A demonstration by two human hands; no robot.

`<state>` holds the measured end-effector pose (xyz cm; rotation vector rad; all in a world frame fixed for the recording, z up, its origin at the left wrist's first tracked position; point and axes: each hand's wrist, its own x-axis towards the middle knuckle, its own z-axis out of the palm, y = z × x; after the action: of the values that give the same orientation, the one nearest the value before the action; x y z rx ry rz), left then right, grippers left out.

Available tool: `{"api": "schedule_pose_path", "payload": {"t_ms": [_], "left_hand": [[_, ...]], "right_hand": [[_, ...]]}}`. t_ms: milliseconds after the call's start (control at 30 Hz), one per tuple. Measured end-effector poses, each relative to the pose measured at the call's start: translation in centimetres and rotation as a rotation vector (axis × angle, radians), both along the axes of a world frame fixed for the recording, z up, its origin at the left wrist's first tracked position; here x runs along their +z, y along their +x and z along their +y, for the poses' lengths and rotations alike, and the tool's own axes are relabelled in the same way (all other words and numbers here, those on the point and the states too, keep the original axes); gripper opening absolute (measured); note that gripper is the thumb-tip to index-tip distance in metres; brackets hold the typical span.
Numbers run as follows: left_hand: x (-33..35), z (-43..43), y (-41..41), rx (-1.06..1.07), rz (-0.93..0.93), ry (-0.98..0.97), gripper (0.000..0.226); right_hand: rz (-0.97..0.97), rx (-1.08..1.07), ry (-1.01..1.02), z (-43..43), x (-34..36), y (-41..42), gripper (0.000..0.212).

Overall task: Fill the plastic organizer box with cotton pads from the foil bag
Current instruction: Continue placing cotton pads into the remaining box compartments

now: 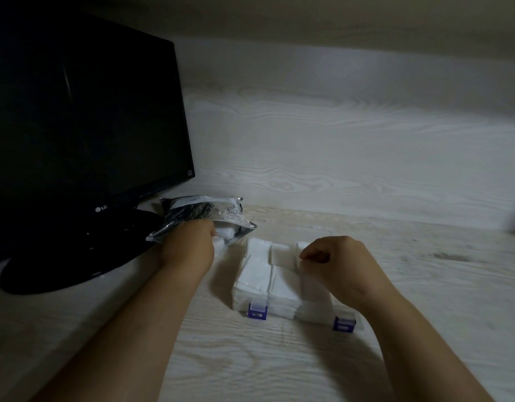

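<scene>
Pale wood-grain bench (250, 358) is shared by a dark monitor (85, 111) and a foil bag (198, 211) laid beside its base. The left hand (189, 245) is sunk into the bag's mouth, fingers hidden, so its grip cannot be told. The right hand (334, 262) is curled over the cotton pads (253, 277) packed in the box (257, 311) at mid-bench; whether one is pinched cannot be told.

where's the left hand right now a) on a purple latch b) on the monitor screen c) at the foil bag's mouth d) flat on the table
c: the left hand is at the open mouth of the foil bag, fingertips hidden.
</scene>
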<state>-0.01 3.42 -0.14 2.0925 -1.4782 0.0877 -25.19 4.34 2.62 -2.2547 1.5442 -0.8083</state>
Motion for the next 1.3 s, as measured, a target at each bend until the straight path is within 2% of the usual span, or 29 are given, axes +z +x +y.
{"api": "schedule_pose_path", "payload": {"t_ms": [167,333,433,567,700,833,900,1033,1167,1300], "left_hand": [[0.6,0.3,-0.2,0.027,-0.084,-0.136,0.029],[0.5,0.3,0.0,-0.046,-0.194,-0.376,0.022],[0.6,0.5,-0.6,-0.123,-0.15,-0.474,0.03],[0.6,0.2,-1.6,-0.195,-0.074,-0.566,0.03],[1.1,0.7,-2.6,-0.205,0.029,-0.666,0.02],[1.8,0.7,-4.5,-0.212,0.375,-0.564,0.02],[2.1,0.8,-5.2,-0.251,0.456,-0.518,0.022],[2.7,1.4,-6.2,-0.408,0.502,-0.487,0.024],[2.8,1.1,-6.8,-0.498,0.53,-0.376,0.022],[3.1,1.6,-7.6,-0.598,0.559,-0.27,0.031]], "right_hand": [[-0.033,0.003,-0.01,0.0,0.0,0.0,0.012],[-0.056,-0.001,-0.013,-0.1,-0.1,0.0,0.012],[-0.071,-0.002,-0.012,0.0,-0.1,0.1,0.013],[-0.078,0.001,-0.02,-0.1,-0.1,0.1,0.013],[-0.099,0.007,-0.03,-0.1,-0.1,0.3,0.014],[-0.18,-0.009,-0.053,-0.2,0.0,0.3,0.013],[-0.245,-0.033,-0.065,-0.2,0.2,0.2,0.01],[-0.373,-0.063,-0.038,-0.4,0.5,-0.2,0.008],[-0.474,-0.02,0.028,-0.4,0.6,0.0,0.01],[-0.499,0.055,0.093,0.3,0.9,0.1,0.017]]}}
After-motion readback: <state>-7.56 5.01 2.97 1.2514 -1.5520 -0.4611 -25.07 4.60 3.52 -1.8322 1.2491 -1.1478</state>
